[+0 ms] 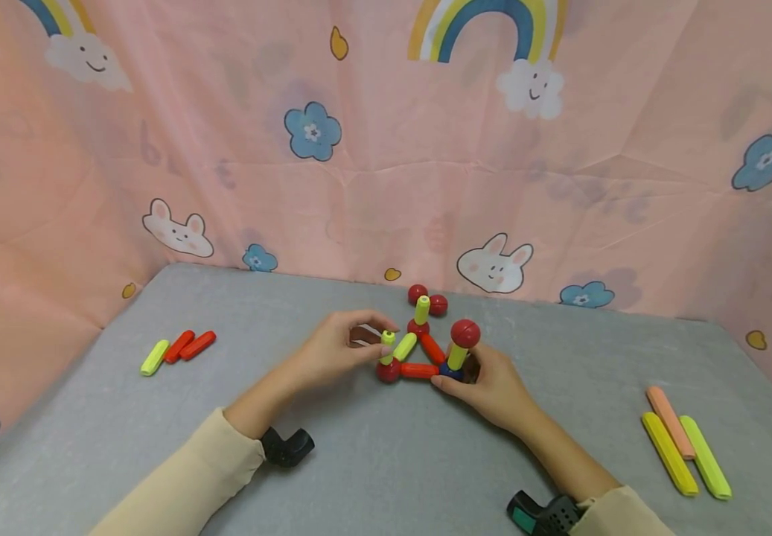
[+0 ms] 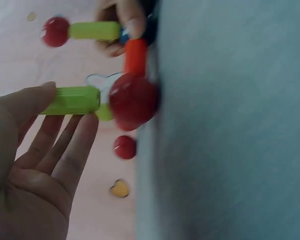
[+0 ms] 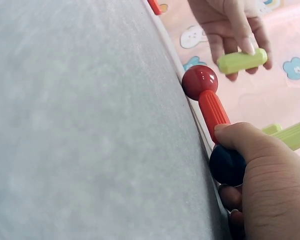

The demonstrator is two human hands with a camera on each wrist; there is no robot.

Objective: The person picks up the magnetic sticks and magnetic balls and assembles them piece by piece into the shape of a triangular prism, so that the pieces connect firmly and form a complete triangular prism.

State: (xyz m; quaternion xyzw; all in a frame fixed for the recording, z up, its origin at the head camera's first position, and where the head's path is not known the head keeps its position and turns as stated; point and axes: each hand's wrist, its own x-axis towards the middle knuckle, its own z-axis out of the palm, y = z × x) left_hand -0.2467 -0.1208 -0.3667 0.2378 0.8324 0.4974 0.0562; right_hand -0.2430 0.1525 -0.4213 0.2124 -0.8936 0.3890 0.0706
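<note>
My left hand (image 1: 325,348) pinches a short yellow-green rod (image 2: 72,100) between thumb and fingers. It points at the red ball (image 1: 388,371) of a triangular frame, and a narrow gap shows in the left wrist view. Around the blue ball (image 3: 227,165) at the right corner, my right hand (image 1: 498,387) curls, its thumb by a red rod (image 1: 419,371). From that corner rises a yellow-green rod (image 1: 456,358) topped by a red ball (image 1: 465,333). The back corner's red ball (image 1: 418,327) carries another upright yellow-green rod (image 1: 422,310). A second red rod (image 1: 433,348) and a yellow-green rod (image 1: 405,347) form the other sides.
Two loose red balls (image 1: 438,305) lie behind the frame. On the grey table (image 1: 372,461), two red rods (image 1: 198,345) and a yellow-green one (image 1: 154,358) lie left. Longer yellow (image 1: 670,454), green (image 1: 706,458) and peach (image 1: 670,421) rods lie right. A pink curtain (image 1: 386,201) hangs behind.
</note>
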